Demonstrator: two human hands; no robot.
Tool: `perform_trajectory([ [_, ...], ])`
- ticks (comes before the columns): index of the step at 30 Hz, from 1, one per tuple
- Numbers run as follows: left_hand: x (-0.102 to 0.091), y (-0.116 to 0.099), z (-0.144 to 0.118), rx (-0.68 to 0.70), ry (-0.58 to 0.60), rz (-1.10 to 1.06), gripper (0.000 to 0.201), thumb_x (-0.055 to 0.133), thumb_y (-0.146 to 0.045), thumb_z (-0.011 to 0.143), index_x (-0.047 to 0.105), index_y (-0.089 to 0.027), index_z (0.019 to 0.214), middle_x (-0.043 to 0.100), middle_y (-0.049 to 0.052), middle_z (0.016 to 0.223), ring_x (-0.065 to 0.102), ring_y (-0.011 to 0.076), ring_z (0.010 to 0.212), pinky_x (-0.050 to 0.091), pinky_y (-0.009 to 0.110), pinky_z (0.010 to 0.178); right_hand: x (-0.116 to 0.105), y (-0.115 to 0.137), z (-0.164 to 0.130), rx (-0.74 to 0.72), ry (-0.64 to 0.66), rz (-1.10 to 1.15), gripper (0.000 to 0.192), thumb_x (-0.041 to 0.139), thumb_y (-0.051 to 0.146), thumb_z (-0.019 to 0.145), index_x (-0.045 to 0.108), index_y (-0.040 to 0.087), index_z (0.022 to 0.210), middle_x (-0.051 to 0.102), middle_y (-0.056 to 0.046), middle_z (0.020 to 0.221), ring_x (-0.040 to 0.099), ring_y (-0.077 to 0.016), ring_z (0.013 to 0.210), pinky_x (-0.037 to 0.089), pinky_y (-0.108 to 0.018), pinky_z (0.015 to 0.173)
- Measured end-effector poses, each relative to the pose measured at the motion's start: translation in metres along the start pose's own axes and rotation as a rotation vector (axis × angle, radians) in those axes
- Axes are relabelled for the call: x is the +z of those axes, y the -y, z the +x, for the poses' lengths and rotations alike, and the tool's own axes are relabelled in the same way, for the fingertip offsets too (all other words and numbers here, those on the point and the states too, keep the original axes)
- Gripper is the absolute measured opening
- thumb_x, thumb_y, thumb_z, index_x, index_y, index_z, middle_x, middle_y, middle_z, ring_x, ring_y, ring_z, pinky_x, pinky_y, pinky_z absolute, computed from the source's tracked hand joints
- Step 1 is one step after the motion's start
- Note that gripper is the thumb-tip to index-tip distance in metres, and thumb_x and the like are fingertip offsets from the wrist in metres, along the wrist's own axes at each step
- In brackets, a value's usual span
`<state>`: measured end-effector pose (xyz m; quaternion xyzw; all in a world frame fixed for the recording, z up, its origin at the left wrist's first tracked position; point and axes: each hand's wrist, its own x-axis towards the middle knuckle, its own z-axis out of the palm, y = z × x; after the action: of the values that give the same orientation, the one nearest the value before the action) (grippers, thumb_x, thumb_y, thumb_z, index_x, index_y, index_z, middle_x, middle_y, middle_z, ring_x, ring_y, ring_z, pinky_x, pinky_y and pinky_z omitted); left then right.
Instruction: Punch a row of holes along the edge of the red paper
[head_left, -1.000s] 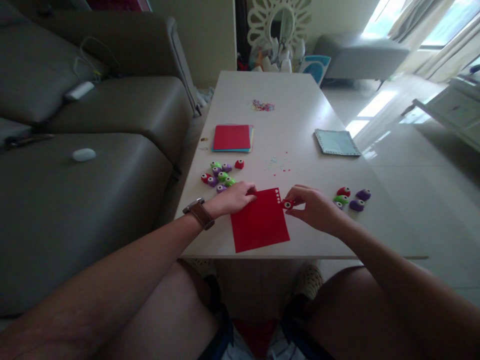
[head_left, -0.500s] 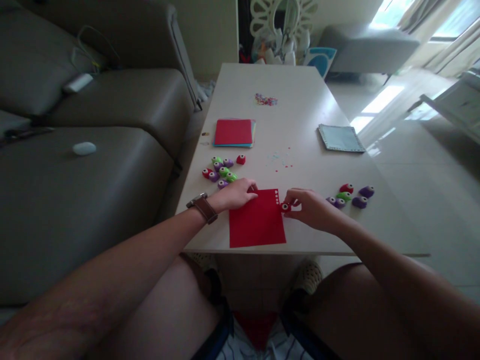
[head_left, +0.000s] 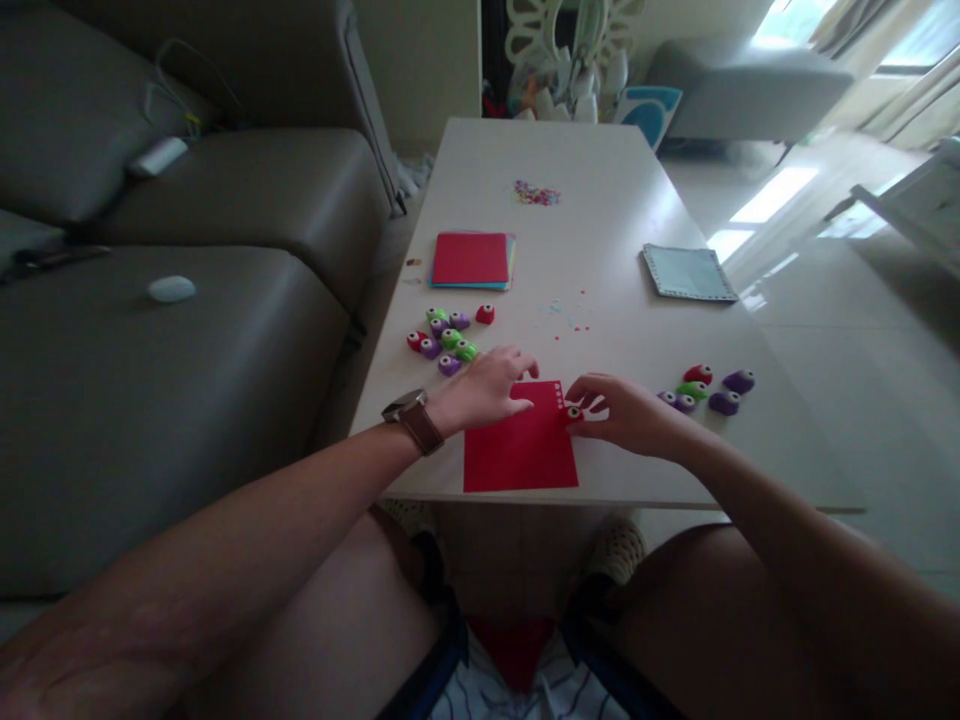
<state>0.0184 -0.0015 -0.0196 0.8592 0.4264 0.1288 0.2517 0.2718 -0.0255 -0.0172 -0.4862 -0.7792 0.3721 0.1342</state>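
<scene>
A red sheet of paper lies near the table's front edge, with a short row of punched holes down its upper right edge. My right hand is closed around a small red craft punch set at the sheet's right edge, just below those holes. Over the upper left of the sheet is my left hand, thumb and fingers apart, holding nothing. Whether its fingers touch the paper I cannot tell. Several purple, green and red punches lie just beyond my left hand.
More punches sit to the right. Stacked coloured paper, a grey-blue sheet with punched edges, tiny paper bits and a confetti pile are on the white table. A sofa stands left.
My left hand has lifted its fingers and shifted right over the sheet, its thumb and fingers wider apart. My right hand stays at the sheet's right edge with the red punch.
</scene>
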Motion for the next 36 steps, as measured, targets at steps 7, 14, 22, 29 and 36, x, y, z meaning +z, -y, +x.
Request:
perform_trajectory([
  [7, 0.009, -0.008, -0.008, 0.03, 0.244, -0.087, 0.032, 0.082, -0.036, 0.081, 0.065, -0.022, 0.104, 0.068, 0.001, 0.087, 0.061, 0.0201, 0.075, 0.038, 0.03, 0.062, -0.003, -0.005, 0.001, 0.172, 0.09, 0.128, 0.022, 0.067, 0.044, 0.09, 0.075, 0.023, 0.091, 0.076, -0.006, 0.083, 0.069, -0.0216, 0.075, 0.053, -0.034, 0.067],
  [14, 0.01, -0.008, -0.008, 0.06, 0.244, -0.137, 0.032, 0.084, -0.03, 0.08, 0.064, -0.023, 0.105, 0.065, -0.001, 0.083, 0.059, 0.0176, 0.072, 0.036, 0.029, 0.06, 0.0, -0.01, 0.003, 0.152, 0.066, 0.163, 0.022, 0.071, 0.044, 0.085, 0.075, 0.023, 0.088, 0.077, -0.005, 0.08, 0.071, -0.0224, 0.075, 0.054, -0.034, 0.066],
  [22, 0.013, -0.011, -0.008, 0.061, 0.244, -0.143, 0.036, 0.083, -0.03, 0.083, 0.063, -0.024, 0.112, 0.067, 0.0, 0.09, 0.062, 0.019, 0.078, 0.041, 0.028, 0.066, 0.002, -0.008, 0.005, 0.149, 0.052, 0.193, 0.02, 0.07, 0.042, 0.086, 0.073, 0.023, 0.087, 0.077, -0.006, 0.083, 0.072, -0.0237, 0.079, 0.057, -0.037, 0.071],
  [29, 0.013, -0.011, -0.01, 0.082, 0.242, -0.156, 0.063, 0.081, -0.027, 0.086, 0.051, -0.027, 0.142, 0.07, 0.004, 0.11, 0.067, 0.0227, 0.097, 0.047, 0.029, 0.082, 0.002, -0.01, 0.007, 0.147, 0.041, 0.211, 0.018, 0.072, 0.04, 0.085, 0.074, 0.023, 0.086, 0.077, -0.005, 0.082, 0.071, -0.0228, 0.078, 0.056, -0.035, 0.07],
  [36, 0.015, -0.007, -0.016, 0.186, 0.247, -0.039, 0.069, 0.074, -0.028, 0.094, 0.041, -0.031, 0.155, 0.063, 0.009, 0.131, 0.062, 0.0274, 0.119, 0.045, 0.039, 0.104, 0.0, -0.005, 0.016, 0.208, 0.053, 0.206, 0.014, 0.078, 0.035, 0.077, 0.072, 0.022, 0.079, 0.074, -0.006, 0.076, 0.068, -0.0213, 0.07, 0.052, -0.032, 0.06],
])
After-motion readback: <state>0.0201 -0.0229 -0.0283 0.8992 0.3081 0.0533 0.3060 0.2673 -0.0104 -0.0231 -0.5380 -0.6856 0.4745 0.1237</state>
